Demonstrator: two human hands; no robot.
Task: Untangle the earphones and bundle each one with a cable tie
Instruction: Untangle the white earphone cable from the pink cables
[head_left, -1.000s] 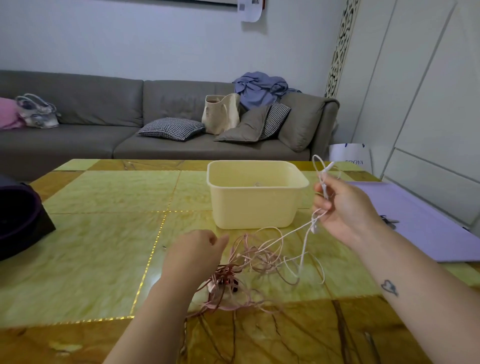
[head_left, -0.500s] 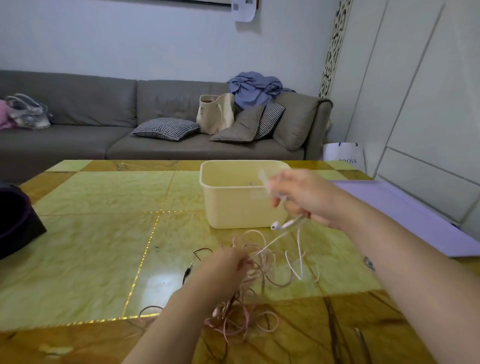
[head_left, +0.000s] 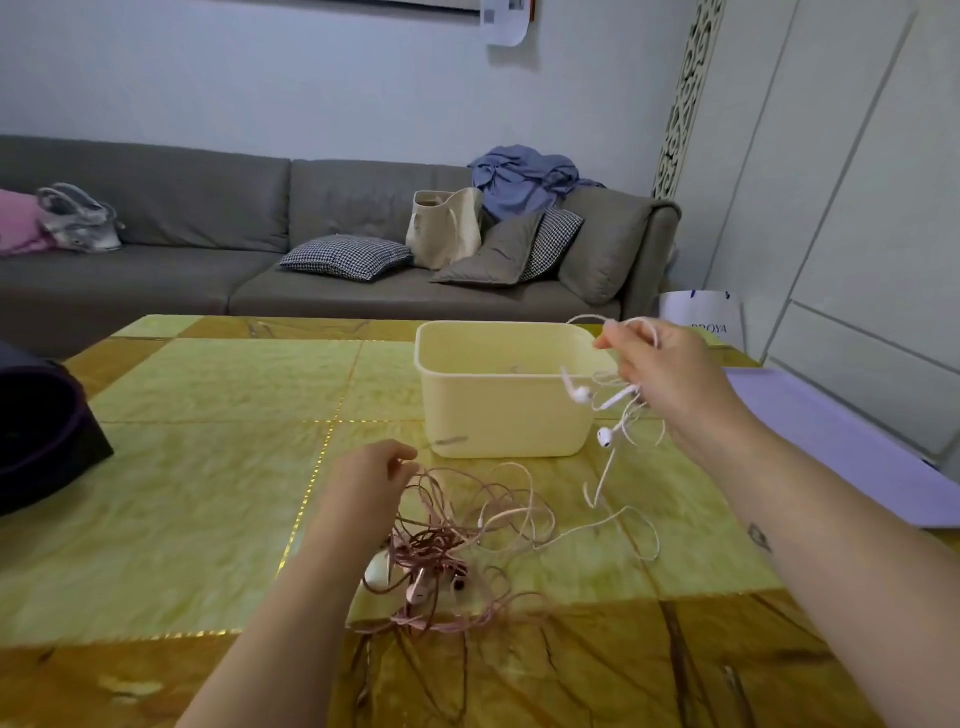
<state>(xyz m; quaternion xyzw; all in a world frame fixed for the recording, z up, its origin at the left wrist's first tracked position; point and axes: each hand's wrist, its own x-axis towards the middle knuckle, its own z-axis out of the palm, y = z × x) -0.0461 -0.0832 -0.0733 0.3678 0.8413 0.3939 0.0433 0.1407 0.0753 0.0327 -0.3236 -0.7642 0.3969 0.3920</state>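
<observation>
Evidently the white earphones are gripped by the right hand, raised at 3 o'clock of the cream tub to be drawn free; the pink earphones, at its 6 o'clock, are pinched down by the left hand.

Right hand swung rightward, white earphones drawn from tangle

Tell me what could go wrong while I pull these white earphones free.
The white earphones in your right hand seem to trail into the pink tangle at your left hand; pulling harder could tighten a knot. They dangle beside the yellow tub and might catch its rim.
</observation>
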